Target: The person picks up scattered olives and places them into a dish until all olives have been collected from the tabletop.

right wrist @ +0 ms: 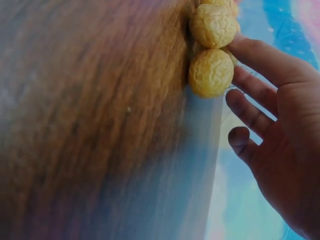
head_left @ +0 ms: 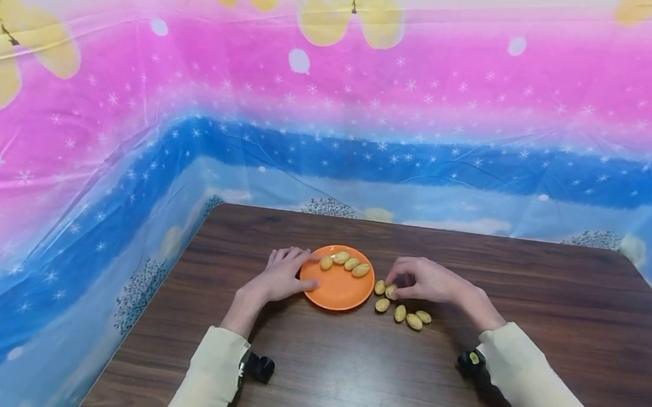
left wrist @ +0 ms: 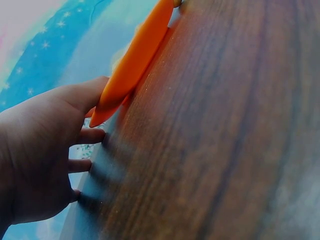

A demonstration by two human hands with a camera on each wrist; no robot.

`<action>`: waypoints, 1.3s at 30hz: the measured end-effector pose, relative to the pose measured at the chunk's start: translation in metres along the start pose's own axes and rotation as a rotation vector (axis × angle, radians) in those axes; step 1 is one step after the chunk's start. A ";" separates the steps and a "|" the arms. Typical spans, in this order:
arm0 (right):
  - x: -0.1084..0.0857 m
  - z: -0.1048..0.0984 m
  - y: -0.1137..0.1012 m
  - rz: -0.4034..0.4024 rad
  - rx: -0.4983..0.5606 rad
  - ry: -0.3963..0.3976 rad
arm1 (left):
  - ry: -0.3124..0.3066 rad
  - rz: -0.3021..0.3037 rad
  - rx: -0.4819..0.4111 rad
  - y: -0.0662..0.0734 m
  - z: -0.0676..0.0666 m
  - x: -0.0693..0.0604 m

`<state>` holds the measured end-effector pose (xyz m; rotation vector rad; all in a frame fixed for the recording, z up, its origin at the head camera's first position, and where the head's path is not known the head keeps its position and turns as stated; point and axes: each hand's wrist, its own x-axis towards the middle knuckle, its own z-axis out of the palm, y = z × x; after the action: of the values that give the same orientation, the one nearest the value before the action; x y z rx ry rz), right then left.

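On the dark wooden table sits an orange plate, with several wrinkled yellow oval pieces along its far side; whether they are nuts or dried fruit I cannot tell. My left hand holds the plate's left rim between thumb and index finger, its other fingers spread beside the plate. To the plate's right, my right hand pinches one yellow oval piece low at the table. More such pieces lie close by; two round ends show near the thumb in the right wrist view.
A patterned pink and blue cloth hangs behind the table and along its left side. Black wrist cameras are strapped at both sleeves, close above the tabletop.
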<state>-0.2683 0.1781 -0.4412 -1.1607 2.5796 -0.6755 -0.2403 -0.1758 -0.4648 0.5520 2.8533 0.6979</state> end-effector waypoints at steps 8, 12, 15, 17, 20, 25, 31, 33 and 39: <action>0.000 -0.001 -0.002 0.010 -0.007 -0.018 | -0.003 0.004 -0.001 0.001 -0.001 -0.001; 0.000 -0.003 -0.003 0.000 -0.019 -0.018 | -0.001 0.009 -0.002 0.001 -0.002 -0.001; 0.000 -0.004 -0.003 -0.007 -0.020 -0.009 | 0.001 0.013 0.000 0.002 -0.003 -0.001; 0.000 -0.005 -0.003 -0.012 -0.018 0.002 | 0.000 0.016 0.004 0.002 -0.004 -0.001; 0.002 -0.006 -0.003 -0.031 -0.015 0.020 | 0.000 0.014 0.003 0.001 -0.004 -0.001; 0.006 -0.007 -0.006 -0.052 -0.028 0.049 | 0.003 0.006 -0.006 0.001 -0.005 -0.001; 0.013 -0.007 -0.011 -0.079 -0.052 0.066 | -0.001 0.014 0.000 0.001 -0.004 -0.001; 0.016 -0.007 -0.013 -0.082 -0.049 0.060 | -0.003 0.011 -0.006 0.001 -0.003 -0.002; 0.024 -0.006 -0.017 -0.095 -0.057 0.060 | 0.002 0.010 -0.001 0.002 -0.002 -0.002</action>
<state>-0.2753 0.1525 -0.4281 -1.3065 2.6225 -0.6708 -0.2387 -0.1757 -0.4625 0.5662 2.8537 0.7012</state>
